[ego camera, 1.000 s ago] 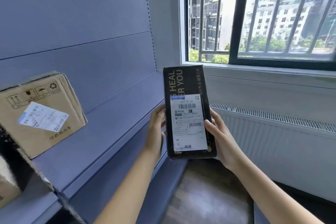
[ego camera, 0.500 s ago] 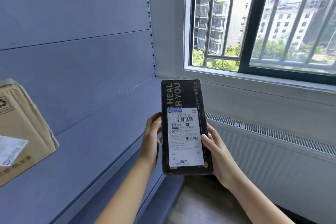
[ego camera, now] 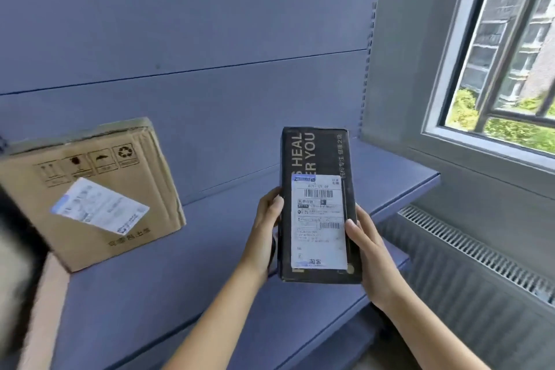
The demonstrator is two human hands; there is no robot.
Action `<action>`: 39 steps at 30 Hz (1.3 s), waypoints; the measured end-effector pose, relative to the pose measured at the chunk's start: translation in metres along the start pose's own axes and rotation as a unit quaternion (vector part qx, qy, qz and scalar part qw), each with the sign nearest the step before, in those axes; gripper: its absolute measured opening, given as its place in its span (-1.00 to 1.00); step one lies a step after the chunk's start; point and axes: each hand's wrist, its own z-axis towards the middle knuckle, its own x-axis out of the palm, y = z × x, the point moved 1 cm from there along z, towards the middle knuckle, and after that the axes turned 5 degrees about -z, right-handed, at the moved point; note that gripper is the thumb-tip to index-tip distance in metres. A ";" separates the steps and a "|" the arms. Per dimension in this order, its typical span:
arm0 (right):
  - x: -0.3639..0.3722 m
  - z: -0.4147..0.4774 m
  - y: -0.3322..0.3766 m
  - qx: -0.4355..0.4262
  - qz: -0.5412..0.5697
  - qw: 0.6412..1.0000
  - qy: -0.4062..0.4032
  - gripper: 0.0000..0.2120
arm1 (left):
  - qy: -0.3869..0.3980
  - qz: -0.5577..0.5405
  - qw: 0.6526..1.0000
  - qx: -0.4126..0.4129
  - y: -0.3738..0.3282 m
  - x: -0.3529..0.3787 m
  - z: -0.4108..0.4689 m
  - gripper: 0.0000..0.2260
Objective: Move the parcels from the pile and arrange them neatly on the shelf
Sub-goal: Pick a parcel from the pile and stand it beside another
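Two-handed hold on box (ego camera: 315,156): left hand (ego camera: 267,225) at 9 o'clock, right hand (ego camera: 369,255) at 3. Looks stiff, light; grip long sides.

Bright daylight from the window (ego camera: 507,75) at right; blurred, bent left edge.

We count two parcels: one black box (ego camera: 315,159) and one brown cardboard box (ego camera: 144,177). We count two hands, a left hand (ego camera: 267,219) and a right hand (ego camera: 368,252), plus one blue shelf (ego camera: 210,249), one window (ego camera: 510,69) and one radiator (ego camera: 480,279).
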 end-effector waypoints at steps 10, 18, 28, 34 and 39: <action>0.051 0.069 -0.010 0.026 0.028 0.969 0.244 -0.43 | -0.209 0.029 0.975 0.070 -0.029 -0.046 -0.027 -0.51; 0.059 0.081 -0.022 0.006 -0.022 0.949 0.313 -0.39 | -0.253 0.049 0.961 0.101 -0.029 -0.045 -0.040 -0.49; 0.084 0.068 -0.035 0.014 -0.049 0.969 0.240 -0.40 | -0.311 0.036 0.948 0.054 -0.015 -0.045 -0.039 -0.68; 0.110 0.076 -0.049 0.038 -0.033 0.982 0.185 -0.33 | -0.334 0.023 0.942 0.028 -0.019 -0.046 -0.018 -0.51; 0.128 0.110 -0.053 0.009 -0.060 0.983 0.174 -0.34 | -0.396 0.180 0.898 0.062 -0.024 -0.072 0.010 -0.46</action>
